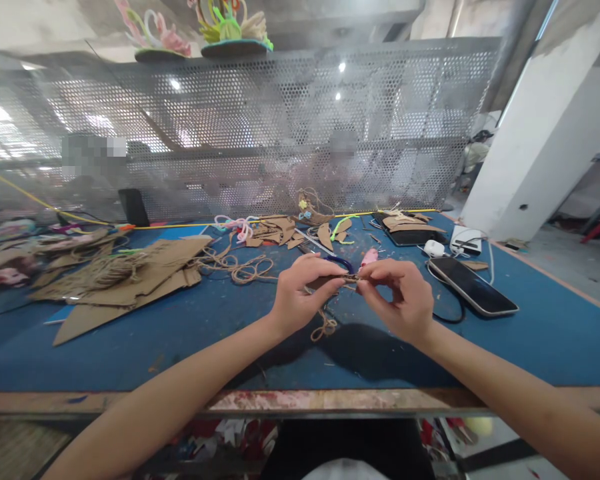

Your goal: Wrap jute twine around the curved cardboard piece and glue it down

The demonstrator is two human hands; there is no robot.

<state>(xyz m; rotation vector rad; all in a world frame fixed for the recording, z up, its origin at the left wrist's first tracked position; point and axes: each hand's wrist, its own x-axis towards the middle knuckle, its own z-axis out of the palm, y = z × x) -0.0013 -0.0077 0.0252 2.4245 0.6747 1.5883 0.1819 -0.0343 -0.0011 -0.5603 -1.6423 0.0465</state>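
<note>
Over the blue table top (pixel 190 333), my left hand (pixel 303 290) is closed around a small brown cardboard piece (pixel 325 281). My right hand (pixel 397 297) pinches a strand of jute twine (pixel 325 327) at the piece's right end. The twine hangs in a loose loop below both hands. Just behind my fingers lie blue-handled scissors (pixel 343 263) and a pink scrap (pixel 369 256).
Cardboard sheets (pixel 145 273) and a twine bundle (pixel 107 270) lie at left. More cardboard cut-outs (pixel 280 233) and pipe cleaners (pixel 240 227) sit at the back. A phone (pixel 473 285) with its cable and a white charger (pixel 467 239) lie at right. A perforated metal screen (pixel 280 133) walls off the far edge.
</note>
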